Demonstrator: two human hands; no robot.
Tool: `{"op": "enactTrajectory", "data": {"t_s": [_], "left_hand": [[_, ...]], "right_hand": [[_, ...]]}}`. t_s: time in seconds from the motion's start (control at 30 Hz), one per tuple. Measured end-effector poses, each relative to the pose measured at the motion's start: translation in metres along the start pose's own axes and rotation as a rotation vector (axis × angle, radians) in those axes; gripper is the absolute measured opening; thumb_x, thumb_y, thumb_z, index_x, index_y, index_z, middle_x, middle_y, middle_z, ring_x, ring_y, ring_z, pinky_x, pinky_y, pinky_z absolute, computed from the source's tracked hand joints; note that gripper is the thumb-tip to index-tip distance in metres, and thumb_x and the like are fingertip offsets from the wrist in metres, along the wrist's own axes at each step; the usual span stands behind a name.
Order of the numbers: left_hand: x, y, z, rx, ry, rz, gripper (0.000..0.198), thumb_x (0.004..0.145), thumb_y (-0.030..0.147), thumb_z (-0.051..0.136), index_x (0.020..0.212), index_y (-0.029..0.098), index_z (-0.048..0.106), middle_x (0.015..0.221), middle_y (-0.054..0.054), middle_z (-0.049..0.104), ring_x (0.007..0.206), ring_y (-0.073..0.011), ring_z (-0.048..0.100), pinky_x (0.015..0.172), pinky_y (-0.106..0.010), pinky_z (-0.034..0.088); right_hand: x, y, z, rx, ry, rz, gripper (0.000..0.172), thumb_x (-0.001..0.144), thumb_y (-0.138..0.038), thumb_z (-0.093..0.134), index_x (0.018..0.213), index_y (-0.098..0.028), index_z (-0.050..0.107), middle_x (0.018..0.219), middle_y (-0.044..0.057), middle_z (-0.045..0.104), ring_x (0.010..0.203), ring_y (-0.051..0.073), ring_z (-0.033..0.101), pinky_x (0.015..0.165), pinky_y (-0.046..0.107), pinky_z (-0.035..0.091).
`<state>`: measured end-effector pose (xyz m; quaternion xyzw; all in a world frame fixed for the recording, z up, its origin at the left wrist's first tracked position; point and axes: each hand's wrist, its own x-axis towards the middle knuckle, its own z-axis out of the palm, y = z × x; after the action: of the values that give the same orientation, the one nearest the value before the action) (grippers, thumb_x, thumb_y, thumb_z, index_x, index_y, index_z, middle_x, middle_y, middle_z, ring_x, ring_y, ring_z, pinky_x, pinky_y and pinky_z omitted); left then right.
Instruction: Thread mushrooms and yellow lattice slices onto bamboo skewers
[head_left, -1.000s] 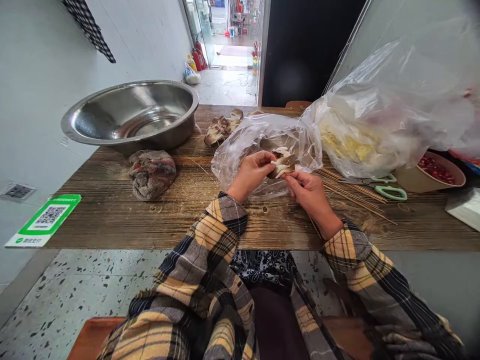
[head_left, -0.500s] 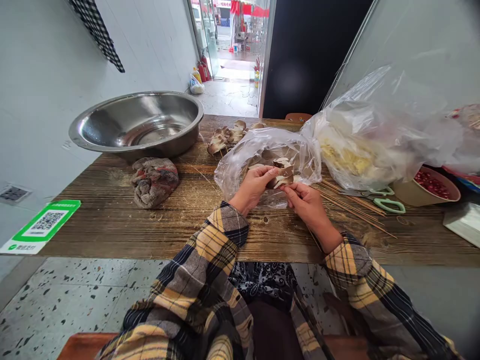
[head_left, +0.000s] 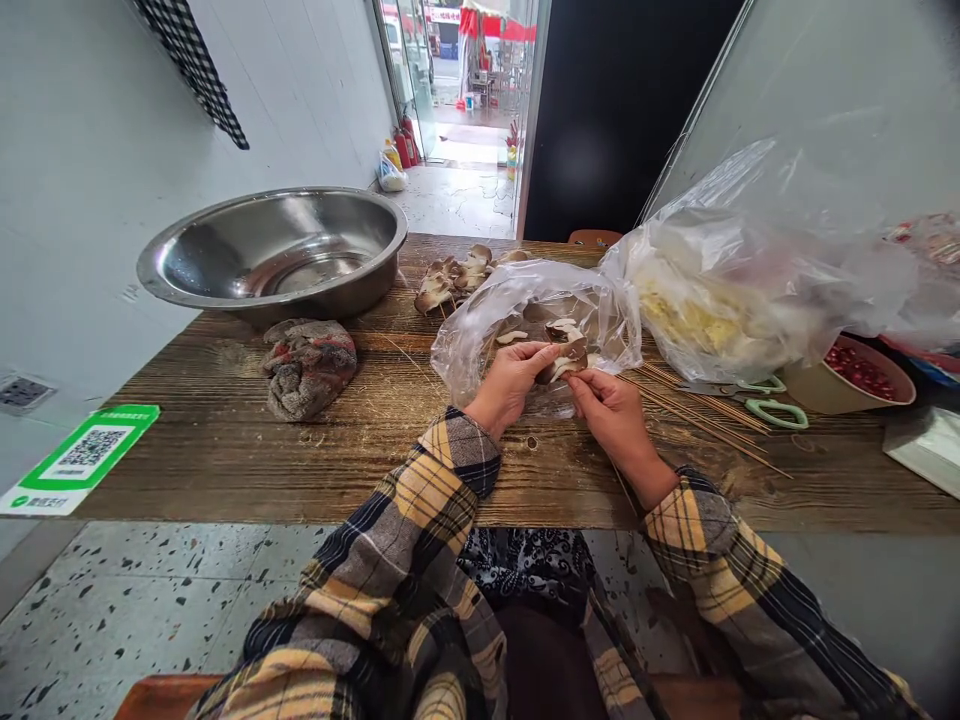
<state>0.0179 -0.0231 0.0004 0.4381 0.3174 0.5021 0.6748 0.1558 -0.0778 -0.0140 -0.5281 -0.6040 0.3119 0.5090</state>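
My left hand (head_left: 514, 385) is closed on a brown-and-white mushroom piece (head_left: 568, 358), thumb on top of it. Against the right edge of that piece, my right hand (head_left: 609, 405) is pinched shut. A thin wooden skewer (head_left: 624, 487) slants out below its palm; the skewer's upper part is hidden by the fingers. Both hands are over the near side of an open clear plastic bag (head_left: 472, 318) with more mushroom pieces (head_left: 512, 337) inside. Behind the bag, at its left, lies a heap of mushrooms (head_left: 450, 277) with skewer ends poking out.
A steel basin (head_left: 274, 250) stands at the left, with a crumpled grey cloth (head_left: 309, 368) before it. On the right lie loose skewers (head_left: 720, 425), green-handled scissors (head_left: 778, 413), a filled plastic bag (head_left: 697, 310) and a tub of red pieces (head_left: 829, 390). The wooden table (head_left: 360, 480) ends near my lap.
Both hands stay together at the mushroom piece and have shifted very slightly. A pale mushroom piece in the bag now shows more clearly beside my left hand.
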Motion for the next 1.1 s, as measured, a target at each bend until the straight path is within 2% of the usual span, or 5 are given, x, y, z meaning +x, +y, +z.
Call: {"op": "enactTrajectory", "data": {"t_s": [0.2, 0.33, 0.5, 0.77, 1.1], "left_hand": [[0.000, 0.007, -0.002, 0.043, 0.004, 0.014, 0.033, 0.068, 0.043, 0.077, 0.073, 0.012, 0.071, 0.060, 0.001, 0.058, 0.052, -0.0048, 0.044, 0.051, -0.020, 0.033], [0.008, 0.016, -0.016, 0.135, 0.162, 0.078, 0.028, 0.078, 0.041, 0.069, 0.087, 0.014, 0.068, 0.076, -0.004, 0.068, 0.063, -0.0099, 0.059, 0.062, -0.023, 0.045], [0.017, 0.012, -0.030, 0.528, 0.237, 0.209, 0.013, 0.083, 0.023, 0.059, 0.088, 0.015, 0.068, 0.076, -0.004, 0.068, 0.069, -0.0129, 0.060, 0.068, -0.026, 0.047], [0.015, 0.002, -0.018, 1.455, -0.010, 0.429, 0.022, 0.082, 0.024, 0.061, 0.099, 0.016, 0.072, 0.099, -0.011, 0.068, 0.097, -0.0253, 0.057, 0.087, -0.038, 0.044], [0.022, -0.004, -0.015, 1.540, -0.015, 0.408, 0.019, 0.083, 0.016, 0.054, 0.080, 0.016, 0.072, 0.088, -0.011, 0.066, 0.092, -0.0241, 0.057, 0.085, -0.037, 0.044]], "right_hand": [[0.002, -0.001, -0.004, 0.055, -0.013, 0.020, 0.029, 0.085, -0.043, 0.059, 0.075, -0.016, 0.065, 0.049, -0.006, 0.047, 0.046, 0.009, 0.041, 0.048, 0.024, 0.031], [0.005, 0.002, -0.011, 0.103, 0.127, 0.077, 0.030, 0.084, -0.044, 0.061, 0.083, -0.015, 0.067, 0.050, -0.007, 0.047, 0.044, 0.008, 0.038, 0.046, 0.023, 0.028], [0.009, 0.005, -0.016, 0.142, 0.191, 0.095, 0.031, 0.082, -0.045, 0.062, 0.081, -0.015, 0.067, 0.049, -0.007, 0.045, 0.043, 0.007, 0.035, 0.045, 0.023, 0.026], [0.010, 0.002, -0.015, 0.109, 0.209, 0.070, 0.031, 0.083, -0.044, 0.061, 0.082, -0.014, 0.068, 0.049, -0.006, 0.048, 0.045, 0.008, 0.040, 0.046, 0.023, 0.028], [0.010, 0.003, -0.015, 0.115, 0.190, 0.046, 0.030, 0.084, -0.044, 0.060, 0.079, -0.015, 0.067, 0.049, -0.006, 0.049, 0.045, 0.009, 0.042, 0.048, 0.024, 0.029]]}}
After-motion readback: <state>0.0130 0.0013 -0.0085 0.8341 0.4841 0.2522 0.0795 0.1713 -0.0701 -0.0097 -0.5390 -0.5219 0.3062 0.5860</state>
